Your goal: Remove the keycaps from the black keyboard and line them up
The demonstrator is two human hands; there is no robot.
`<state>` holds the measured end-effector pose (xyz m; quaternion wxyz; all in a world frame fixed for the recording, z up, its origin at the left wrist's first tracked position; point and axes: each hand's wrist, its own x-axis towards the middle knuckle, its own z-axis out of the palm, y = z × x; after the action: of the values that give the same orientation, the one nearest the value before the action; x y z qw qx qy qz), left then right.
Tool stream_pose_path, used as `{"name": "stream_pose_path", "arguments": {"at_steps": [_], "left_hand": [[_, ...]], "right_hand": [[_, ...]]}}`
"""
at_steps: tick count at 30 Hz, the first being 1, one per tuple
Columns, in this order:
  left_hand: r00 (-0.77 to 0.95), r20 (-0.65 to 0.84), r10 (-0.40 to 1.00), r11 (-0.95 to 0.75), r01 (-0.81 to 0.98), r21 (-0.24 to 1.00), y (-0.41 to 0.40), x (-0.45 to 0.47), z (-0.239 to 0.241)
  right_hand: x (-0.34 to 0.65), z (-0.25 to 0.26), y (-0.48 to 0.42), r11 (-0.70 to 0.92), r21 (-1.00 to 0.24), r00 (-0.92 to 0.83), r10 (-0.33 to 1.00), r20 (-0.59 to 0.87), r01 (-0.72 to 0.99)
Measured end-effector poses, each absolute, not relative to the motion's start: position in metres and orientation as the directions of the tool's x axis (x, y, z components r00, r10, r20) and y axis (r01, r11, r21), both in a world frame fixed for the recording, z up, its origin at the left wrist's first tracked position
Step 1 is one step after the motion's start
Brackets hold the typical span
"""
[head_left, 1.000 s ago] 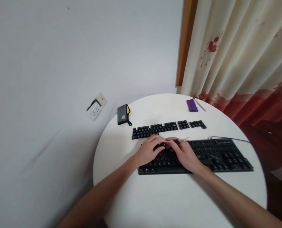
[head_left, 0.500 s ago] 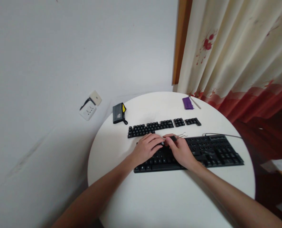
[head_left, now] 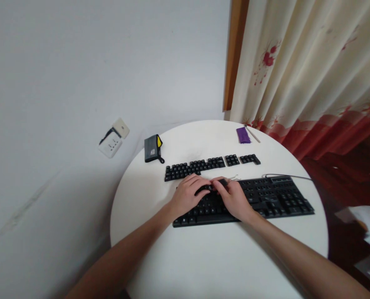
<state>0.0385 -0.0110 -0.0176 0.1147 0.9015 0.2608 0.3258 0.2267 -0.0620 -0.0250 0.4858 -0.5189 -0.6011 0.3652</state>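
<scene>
A black keyboard (head_left: 278, 199) lies on the white round table, its upper part showing bare rows where keycaps are off. My left hand (head_left: 189, 193) rests over its left side, fingers stretched and thumb apart, with black keys visible in the gap. My right hand (head_left: 235, 199) is closed in a pinch beside the left fingertips, gripping a small black piece (head_left: 223, 182) too small to identify. Beyond the keyboard, loose black keycaps (head_left: 181, 169) stand in rows. Thin bent wire (head_left: 235, 177) lies just past my right hand, partly hidden by it.
A grey pouch (head_left: 153, 148) with a yellow item inside sits at the table's far left. At the back are a purple cloth (head_left: 243, 135) and a slim pale stick (head_left: 252, 133). The keyboard's cable (head_left: 287, 176) runs off right. Wall and curtain (head_left: 275, 83) border the table.
The view has shifted slightly, moving everything a little left. My left thumb and fingers have parted a bit, showing more black keys between them. The right hand keeps its pinch.
</scene>
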Motion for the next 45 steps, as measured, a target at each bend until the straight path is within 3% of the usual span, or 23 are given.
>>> {"name": "stream_pose_path", "arguments": {"at_steps": [10, 21, 24, 29, 31, 35, 40, 45], "left_hand": [[0.703, 0.491, 0.515, -0.857, 0.402, 0.323, -0.012, 0.039, -0.017], [0.729, 0.511, 0.455, -0.89, 0.363, 0.276, -0.011, 0.038, -0.016], [0.74, 0.505, 0.443, -0.893, 0.314, 0.323, -0.012, 0.039, -0.013], [0.717, 0.505, 0.481, -0.81, 0.143, 0.568, -0.014, 0.04, -0.011], [0.687, 0.495, 0.532, -0.762, 0.133, 0.634, -0.013, 0.039, -0.013], [0.562, 0.491, 0.665, -0.698, 0.237, 0.675, -0.009, 0.035, -0.018], [0.535, 0.491, 0.687, -0.685, 0.251, 0.684, -0.008, 0.033, -0.019], [0.509, 0.468, 0.722, -0.643, 0.246, 0.725, -0.01, 0.033, -0.016]], "right_hand": [[0.228, -0.023, -0.063, 0.224, -0.925, 0.015, 0.971, 0.24, 0.306], [0.227, -0.022, -0.062, 0.162, -0.949, 0.066, 0.98, 0.186, 0.269], [0.226, -0.022, -0.061, 0.132, -0.962, 0.057, 0.987, 0.15, 0.24], [0.226, -0.022, -0.062, 0.084, -0.969, 0.065, 0.993, 0.102, 0.232], [0.229, -0.02, -0.063, 0.13, -0.949, 0.082, 0.984, 0.159, 0.288], [0.232, -0.013, -0.066, 0.299, -0.881, 0.037, 0.942, 0.335, 0.366], [0.228, -0.014, -0.069, 0.391, -0.831, -0.167, 0.92, 0.354, 0.395], [0.225, -0.015, -0.072, 0.425, -0.77, -0.173, 0.904, 0.392, 0.476]]}}
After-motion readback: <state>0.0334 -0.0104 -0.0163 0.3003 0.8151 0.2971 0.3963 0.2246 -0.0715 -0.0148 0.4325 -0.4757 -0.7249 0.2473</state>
